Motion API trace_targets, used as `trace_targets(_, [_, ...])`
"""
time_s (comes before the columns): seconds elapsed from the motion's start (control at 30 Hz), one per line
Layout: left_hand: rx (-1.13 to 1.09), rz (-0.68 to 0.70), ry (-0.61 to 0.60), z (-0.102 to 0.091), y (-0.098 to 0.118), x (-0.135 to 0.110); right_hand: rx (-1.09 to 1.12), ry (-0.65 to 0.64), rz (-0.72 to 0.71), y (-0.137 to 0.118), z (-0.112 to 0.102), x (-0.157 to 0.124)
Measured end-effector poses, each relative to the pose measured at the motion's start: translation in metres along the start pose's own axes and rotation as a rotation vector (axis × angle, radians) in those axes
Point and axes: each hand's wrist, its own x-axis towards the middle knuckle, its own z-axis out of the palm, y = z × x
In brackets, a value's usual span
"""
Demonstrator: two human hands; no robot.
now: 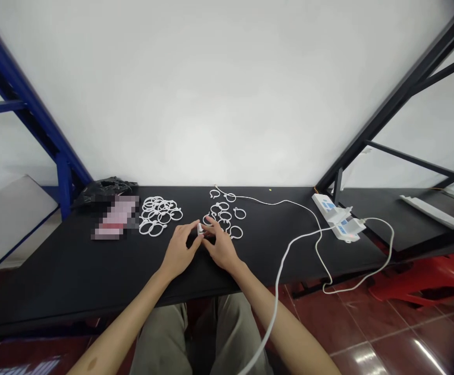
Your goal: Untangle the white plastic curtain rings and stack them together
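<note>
My left hand (180, 249) and my right hand (221, 246) meet over the middle of the black table (74, 271). Between their fingertips sits a small white ring piece (201, 228), pinched from both sides. Several loose white plastic rings (227, 214) lie just beyond my right hand. A denser pile of the same white rings (159, 213) lies to the left of my left hand.
A blurred pink packet (115, 217) and a black plastic bag (104, 188) lie at the table's back left. White power strips (338, 216) with white cables (289, 250) sit at the right. Blue and black rack frames flank the table. A red stool (426, 278) stands below right.
</note>
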Motion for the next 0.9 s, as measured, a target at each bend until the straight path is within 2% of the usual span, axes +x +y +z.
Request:
trace_targets(0.1, [-0.011,-0.034,0.044,0.0007,-0.0015,0.0010,-0.055,-0.007,-0.032,-0.0022,-0.0018,-0.0051])
trace_targets(0.23, [0.042,-0.028,0.098,0.0017,-0.0016,0.0021,-0.107,0.129,-0.107,-0.0059,-0.0033,-0.0084])
trace_targets(0.37, [0.153,0.122,-0.011,0.0045,0.0028,0.0012,-0.078,0.176,-0.081,-0.0074,-0.0051,-0.0047])
trace_targets(0.47, [0.199,0.168,-0.073,0.0054,0.0062,0.0003,-0.046,0.194,-0.018,-0.0078,-0.0063,-0.0015])
trace_targets(0.67, [0.119,0.144,-0.170,0.0006,0.0063,0.0009,-0.026,0.229,0.065,-0.0064,-0.0087,-0.0015])
trace_targets(0.9, [0.076,0.115,-0.171,0.0022,0.0014,0.0002,-0.019,0.184,0.084,-0.0090,-0.0101,0.0000])
